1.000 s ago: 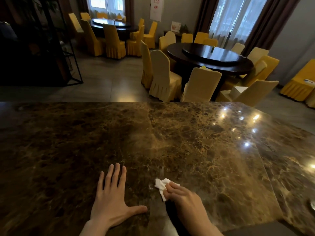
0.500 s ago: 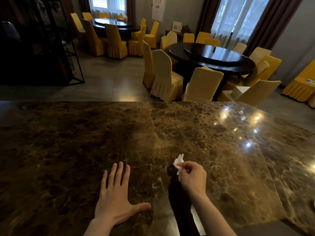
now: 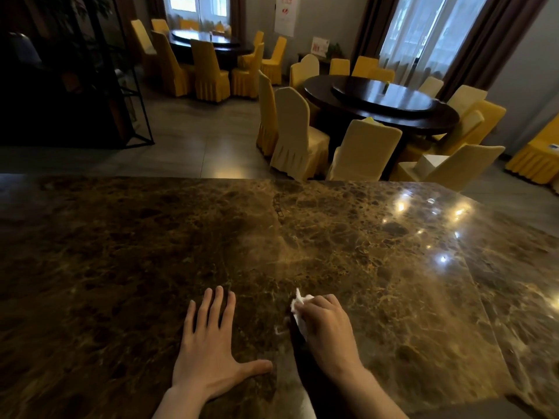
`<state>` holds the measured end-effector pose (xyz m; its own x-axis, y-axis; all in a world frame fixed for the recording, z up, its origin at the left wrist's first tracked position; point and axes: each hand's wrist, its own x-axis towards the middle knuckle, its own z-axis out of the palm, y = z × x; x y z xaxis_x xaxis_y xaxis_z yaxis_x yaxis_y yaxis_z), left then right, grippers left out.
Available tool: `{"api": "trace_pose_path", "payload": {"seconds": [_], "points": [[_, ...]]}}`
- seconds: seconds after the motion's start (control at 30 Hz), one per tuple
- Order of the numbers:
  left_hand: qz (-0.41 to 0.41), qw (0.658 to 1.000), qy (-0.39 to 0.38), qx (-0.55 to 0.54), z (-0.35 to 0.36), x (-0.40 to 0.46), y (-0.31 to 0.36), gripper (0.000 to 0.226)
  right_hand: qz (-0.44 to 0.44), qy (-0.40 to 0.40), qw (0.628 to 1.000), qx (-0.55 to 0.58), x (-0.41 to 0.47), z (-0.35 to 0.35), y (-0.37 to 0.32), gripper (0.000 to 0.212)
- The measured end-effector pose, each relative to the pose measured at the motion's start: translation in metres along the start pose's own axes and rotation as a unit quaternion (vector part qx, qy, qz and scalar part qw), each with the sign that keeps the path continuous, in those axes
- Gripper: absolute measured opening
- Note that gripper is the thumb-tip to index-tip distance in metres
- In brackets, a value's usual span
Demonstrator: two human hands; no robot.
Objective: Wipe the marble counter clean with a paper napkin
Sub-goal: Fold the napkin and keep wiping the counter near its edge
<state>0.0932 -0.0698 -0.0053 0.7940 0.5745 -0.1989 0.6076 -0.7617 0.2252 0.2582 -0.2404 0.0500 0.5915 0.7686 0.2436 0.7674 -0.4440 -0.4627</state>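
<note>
The right hand is curling closed around a crumpled white paper napkin, knuckles up and fingers folded down over the wad, pressing it onto the desk. The napkin is poking out from the left and front of the fist, with one small white peak sticking up beyond the knuckles and a strip showing along the thumb side. The bare right forearm is running in from the lower edge of the view, angled up and to the left toward the hand, and it is casting a dark reflection on the polished stone just beside the wrist.

The left hand is lying flat and open, holding nothing, palm down on the desk just left of the right one. Its four fingers are pointing away from the body and sitting close together, while the thumb is stretching out sideways to the right, its tip lying near the right wrist without touching it. The left forearm is entering from the bottom edge, nearly straight.

Both hands are working near the front edge of the desk, a dark brown marble slab with pale gold veins. A seam is running through the stone from the far edge toward the hands, and ceiling lights are glinting on the right part of the surface.

Past the far edge, a round dark dining table is standing ringed by yellow-covered chairs, and a second such table is sitting deeper in the room near a curtained window.
</note>
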Motion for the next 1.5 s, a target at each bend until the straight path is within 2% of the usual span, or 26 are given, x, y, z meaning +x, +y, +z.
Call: {"api": "trace_pose_path", "payload": {"seconds": [0.03, 0.1, 0.23, 0.3, 0.43, 0.5, 0.57, 0.67, 0.73, 0.8, 0.87, 0.93, 1.0, 1.1, 1.17, 1.2, 1.23, 1.3, 1.4, 1.43, 1.5], "points": [[-0.002, 1.000, -0.001, 0.000, 0.000, 0.000, 0.000, 0.155, -0.010, 0.019, 0.999, 0.030, -0.003, 0.003, -0.007, 0.024], [-0.003, 1.000, -0.011, 0.008, 0.000, 0.000, 0.000, 0.153, -0.062, 0.002, 0.997, 0.044, -0.007, 0.015, -0.027, 0.031], [-0.004, 1.000, -0.012, 0.020, 0.000, 0.002, 0.000, 0.151, -0.162, -0.070, 0.983, -0.047, -0.016, 0.037, -0.035, 0.020], [0.001, 1.000, -0.017, 0.009, 0.000, 0.001, 0.001, 0.154, -0.117, -0.057, 0.990, -0.062, -0.012, 0.031, -0.012, 0.016], [0.008, 1.000, 0.002, -0.010, -0.001, -0.001, 0.000, 0.155, 0.072, 0.002, 0.991, -0.114, 0.014, -0.002, 0.036, 0.013], [0.008, 1.000, 0.003, -0.012, -0.001, 0.000, 0.000, 0.155, 0.099, 0.015, 0.987, -0.122, 0.019, -0.001, 0.033, 0.014], [0.005, 1.000, 0.004, -0.010, -0.001, 0.001, 0.001, 0.156, 0.074, -0.005, 0.993, -0.088, 0.010, 0.012, 0.012, 0.010], [0.000, 1.000, 0.001, 0.003, 0.000, 0.000, 0.002, 0.156, -0.059, -0.066, 0.996, -0.025, -0.020, 0.029, -0.008, 0.029], [-0.001, 1.000, 0.007, -0.001, 0.000, 0.000, 0.001, 0.155, -0.094, -0.073, 0.992, -0.030, -0.024, 0.019, 0.005, 0.034], [0.002, 1.000, 0.004, -0.003, 0.000, -0.001, 0.001, 0.154, -0.033, -0.024, 0.997, -0.059, -0.019, 0.003, 0.027, 0.029], [0.001, 1.000, 0.016, -0.005, 0.001, -0.002, 0.000, 0.154, 0.080, 0.025, 0.992, -0.096, -0.005, -0.011, 0.045, 0.021], [0.003, 1.000, 0.012, -0.003, 0.002, -0.004, 0.000, 0.154, 0.134, 0.040, 0.984, -0.114, 0.005, -0.008, 0.044, 0.020], [0.008, 1.000, 0.019, -0.001, 0.003, -0.004, -0.001, 0.154, 0.105, 0.024, 0.989, -0.102, 0.006, 0.007, 0.025, 0.020], [0.009, 0.999, 0.031, -0.005, 0.003, -0.001, -0.001, 0.153, -0.012, -0.027, 0.999, -0.020, -0.021, 0.034, -0.013, 0.023], [0.010, 0.999, 0.036, -0.002, 0.004, -0.002, 0.000, 0.152, -0.088, -0.053, 0.995, -0.004, -0.043, 0.035, -0.015, 0.032], [0.009, 0.999, 0.040, 0.001, 0.005, -0.002, -0.001, 0.152, -0.094, -0.050, 0.994, -0.010, -0.048, 0.029, -0.007, 0.034], [0.009, 0.999, 0.040, 0.002, 0.004, -0.002, -0.001, 0.152, -0.073, -0.034, 0.997, -0.013, -0.049, 0.021, 0.005, 0.032], [0.014, 0.999, 0.042, -0.003, 0.003, -0.002, -0.001, 0.153, 0.026, 0.011, 0.999, -0.033, -0.045, 0.000, 0.035, 0.027], [0.014, 0.999, 0.050, -0.010, 0.005, -0.002, 0.000, 0.154, 0.159, 0.051, 0.983, -0.078, -0.029, -0.021, 0.063, 0.024], [0.014, 0.999, 0.050, -0.007, 0.006, -0.001, 0.000, 0.153, 0.172, 0.061, 0.979, -0.092, -0.024, -0.017, 0.056, 0.022], [0.015, 0.998, 0.053, -0.005, 0.007, 0.000, -0.001, 0.152, 0.143, 0.054, 0.985, -0.083, -0.017, 0.003, 0.028, 0.022]]}}
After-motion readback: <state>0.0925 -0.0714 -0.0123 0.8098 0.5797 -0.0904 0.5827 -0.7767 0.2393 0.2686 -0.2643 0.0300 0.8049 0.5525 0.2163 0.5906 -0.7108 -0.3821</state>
